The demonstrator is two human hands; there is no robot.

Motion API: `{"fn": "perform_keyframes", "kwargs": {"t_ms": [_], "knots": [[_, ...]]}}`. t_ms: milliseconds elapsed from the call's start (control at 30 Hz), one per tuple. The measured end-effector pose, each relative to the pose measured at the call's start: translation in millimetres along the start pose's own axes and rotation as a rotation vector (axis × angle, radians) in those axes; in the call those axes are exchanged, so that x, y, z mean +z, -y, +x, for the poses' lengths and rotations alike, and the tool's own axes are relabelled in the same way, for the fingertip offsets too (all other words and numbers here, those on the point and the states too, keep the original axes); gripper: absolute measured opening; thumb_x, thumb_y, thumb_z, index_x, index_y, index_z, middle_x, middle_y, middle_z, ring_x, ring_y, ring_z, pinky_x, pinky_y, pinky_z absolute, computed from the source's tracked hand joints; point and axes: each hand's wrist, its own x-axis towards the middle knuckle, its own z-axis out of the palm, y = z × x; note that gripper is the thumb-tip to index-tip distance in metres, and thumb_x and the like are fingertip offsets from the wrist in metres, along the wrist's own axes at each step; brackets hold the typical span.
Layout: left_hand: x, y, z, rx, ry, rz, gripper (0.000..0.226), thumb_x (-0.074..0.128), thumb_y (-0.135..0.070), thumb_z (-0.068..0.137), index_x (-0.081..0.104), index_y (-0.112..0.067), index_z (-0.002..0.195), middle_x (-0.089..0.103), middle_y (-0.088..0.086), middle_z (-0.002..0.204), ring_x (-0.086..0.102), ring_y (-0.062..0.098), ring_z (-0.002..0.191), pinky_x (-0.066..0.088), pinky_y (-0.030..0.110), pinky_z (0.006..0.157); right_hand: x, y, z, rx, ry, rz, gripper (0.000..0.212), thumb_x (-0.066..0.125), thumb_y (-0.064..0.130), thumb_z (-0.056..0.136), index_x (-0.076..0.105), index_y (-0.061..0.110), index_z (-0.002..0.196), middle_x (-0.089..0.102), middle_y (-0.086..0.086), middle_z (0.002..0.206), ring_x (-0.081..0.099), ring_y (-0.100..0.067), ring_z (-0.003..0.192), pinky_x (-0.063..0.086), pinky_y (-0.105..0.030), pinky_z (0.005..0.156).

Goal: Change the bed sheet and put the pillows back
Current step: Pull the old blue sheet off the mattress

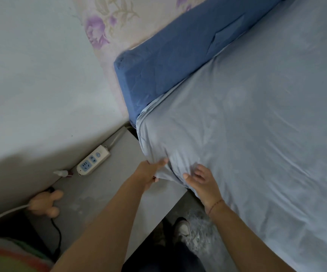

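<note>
At lower left of the frame, one blurred peach-coloured object (45, 203) lies on the grey bedside table (103, 195); can't tell what it is. Just up-right of it, one white power strip (93, 160) lies near the wall.

Centre-bottom: the left hand (148, 172) pinches a fold of the light-blue sheet (256, 134) at the mattress corner, thumb on top, fingers curled under the cloth. Just right of it, the right hand (201, 182) is spread wide, fingers loosely bent, fingertips on the sheet near the edge; it grips nothing. One thin bracelet (215, 205) circles that wrist. Below, betw. the arms, one shoe (182, 228) shows on the floor.

Upper centre, a dark-blue padded block (174, 61), prob. the headboard, runs along the bed head, touching the sheet. The sheet covers the whole right half of the frame, mostly flat w/ shallow creases.

Step in hand, as judged: fitting the sheet's corner over the mattress, so the sheet change looks nearly done on this side. Next move prob. calls for pulling the fold down & under the corner while the right hand holds the top flat, then smoothing creases. Pillows aren't in view, so that part isn't done yet.

Count: 2 hands, 1 sheet, 1 power strip, 1 shoe, 0 pillows.
</note>
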Motion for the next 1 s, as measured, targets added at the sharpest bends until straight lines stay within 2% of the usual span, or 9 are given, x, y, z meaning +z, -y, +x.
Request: {"fn": "perform_keyframes", "kwargs": {"t_ms": [100, 200, 333, 433, 533, 600, 667, 867, 1000], "knots": [[-8.3, 0.7, -8.8, -0.020, 0.013, -0.023, 0.036, 0.084, -0.016, 0.069, 0.063, -0.006, 0.097, 0.062, 0.010, 0.086, 0.051, 0.016, 0.065, 0.041, 0.027, 0.059, 6.4, -14.4, -9.4, 0.056, 0.003, -0.009, 0.058, 0.072, 0.008, 0.084, 0.045, 0.005, 0.135, 0.052, -0.008, 0.121, 0.054, -0.011, 0.097, 0.048, -0.009, 0.070], [-10.1, 8.7, -13.4, -0.071, 0.093, -0.064, 0.035, 0.068, 0.006, 0.080, 0.058, -0.010, 0.110, 0.068, 0.008, 0.106, 0.064, 0.019, 0.094, 0.047, 0.033, 0.090, 9.6, -26.8, -15.5, 0.092, 0.012, -0.026, 0.063, 0.074, 0.013, 0.083, 0.044, 0.006, 0.138, 0.052, -0.010, 0.130, 0.052, -0.013, 0.107, 0.044, -0.013, 0.080], [9.4, 23.4, -11.8, -0.106, 0.181, 0.025, 0.045, 0.069, 0.005, 0.082, 0.056, -0.005, 0.123, 0.067, 0.008, 0.105, 0.063, 0.015, 0.081, 0.045, 0.024, 0.063, 9.7, -32.2, -19.1, 0.115, 0.034, -0.026, 0.063, 0.073, 0.021, 0.084, 0.043, 0.011, 0.138, 0.051, -0.006, 0.130, 0.051, -0.014, 0.112, 0.040, -0.019, 0.085], [26.0, 38.8, -3.0, -0.092, 0.144, 0.139, 0.035, 0.067, -0.003, 0.087, 0.057, -0.006, 0.120, 0.063, 0.008, 0.105, 0.056, 0.014, 0.082, 0.042, 0.023, 0.063, 7.0, -34.7, -16.3, 0.097, 0.015, -0.020, 0.061, 0.072, 0.021, 0.085, 0.043, 0.011, 0.137, 0.050, -0.006, 0.128, 0.051, -0.013, 0.111, 0.040, -0.013, 0.079], [34.9, 50.6, 6.9, -0.119, 0.073, 0.178, 0.024, 0.066, -0.004, 0.089, 0.056, -0.002, 0.111, 0.061, 0.014, 0.103, 0.061, 0.014, 0.075, 0.049, 0.022, 0.057, 3.3, -39.0, -11.8, 0.101, -0.002, -0.008, 0.063, 0.072, 0.021, 0.085, 0.042, 0.011, 0.139, 0.050, -0.006, 0.130, 0.051, -0.014, 0.113, 0.040, -0.021, 0.091], [34.3, 55.4, 11.1, -0.149, -0.009, 0.148, 0.017, 0.066, -0.002, 0.089, 0.057, 0.003, 0.103, 0.064, 0.015, 0.088, 0.061, 0.010, 0.053, 0.046, 0.018, 0.045, 1.5, -42.0, -10.1, 0.107, -0.015, 0.019, 0.063, 0.072, 0.019, 0.085, 0.042, 0.010, 0.140, 0.050, -0.009, 0.132, 0.051, -0.015, 0.114, 0.039, -0.022, 0.093], [28.7, 59.0, 13.4, -0.133, -0.092, 0.072, 0.009, 0.064, -0.001, 0.090, 0.060, 0.001, 0.082, 0.062, 0.009, 0.061, 0.052, 0.008, 0.038, 0.040, 0.019, 0.038, 0.5, -44.6, -9.3, 0.109, -0.019, 0.025, 0.062, 0.071, 0.018, 0.085, 0.042, 0.010, 0.140, 0.050, -0.010, 0.132, 0.051, -0.015, 0.115, 0.039, -0.021, 0.092], [12.8, 63.6, 14.7, -0.165, -0.212, 0.063, 0.035, 0.069, -0.020, 0.090, 0.057, -0.003, 0.062, 0.053, 0.004, 0.040, 0.041, 0.012, 0.034, 0.034, 0.022, 0.038, 3.3, -50.9, -5.8, 0.124, 0.021, 0.032, 0.057, 0.071, 0.021, 0.085, 0.046, 0.010, 0.135, 0.052, -0.009, 0.130, 0.051, -0.016, 0.117, 0.040, -0.020, 0.091], [11.3, 58.2, 12.6, -0.204, -0.218, -0.013, 0.034, 0.074, -0.023, 0.086, 0.056, -0.003, 0.065, 0.054, 0.005, 0.042, 0.044, 0.010, 0.030, 0.036, 0.017, 0.034, 10.8, -56.6, -3.5, 0.155, 0.046, 0.044, 0.059, 0.072, 0.024, 0.085, 0.046, 0.009, 0.136, 0.055, -0.010, 0.127, 0.053, -0.017, 0.116, 0.044, -0.026, 0.098]]}}
